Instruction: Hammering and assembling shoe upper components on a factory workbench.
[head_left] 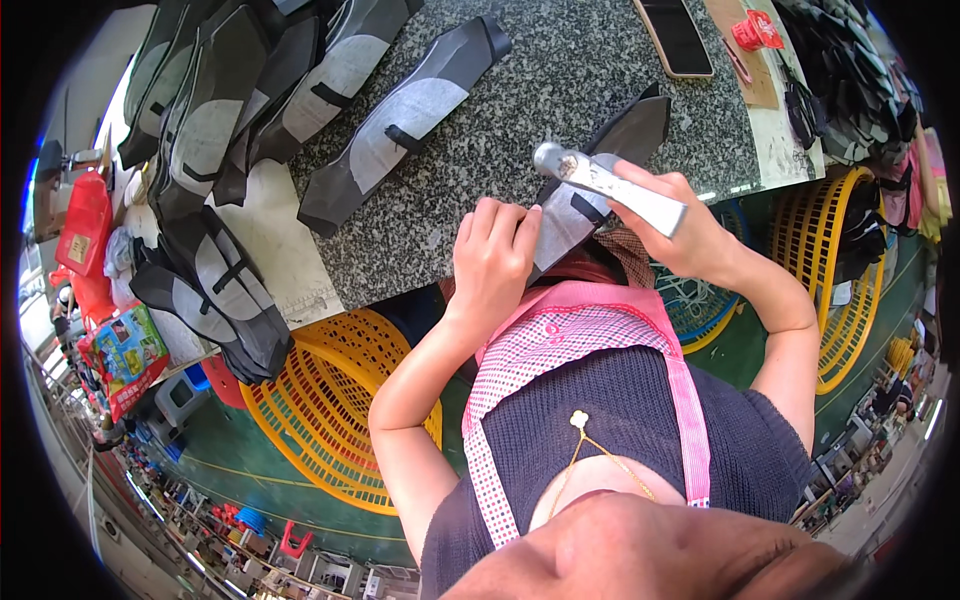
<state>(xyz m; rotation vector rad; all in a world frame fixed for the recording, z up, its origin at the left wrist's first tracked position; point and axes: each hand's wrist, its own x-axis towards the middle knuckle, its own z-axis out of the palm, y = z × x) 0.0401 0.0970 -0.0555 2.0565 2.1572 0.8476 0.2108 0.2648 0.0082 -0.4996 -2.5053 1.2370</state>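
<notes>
A dark shoe upper (567, 222) with a pale grey patch and a small black loop lies at the near edge of the speckled stone slab (420, 240). My left hand (493, 258) rests on its left side, fingers bent and close together, holding it. In my right hand (675, 225) is a metal hammer (610, 185), its head held above the upper; the fingers wrap it and its handle is largely hidden. Another shoe upper (405, 125) of the same kind lies flat on the slab, farther left.
Shoe uppers (215, 110) are piled at the left, more (225, 285) on the table's left corner. A phone (678, 38) lies at the far right, near a dark stack (850, 70). Yellow baskets (330, 440) (835, 290) stand on both sides below the table.
</notes>
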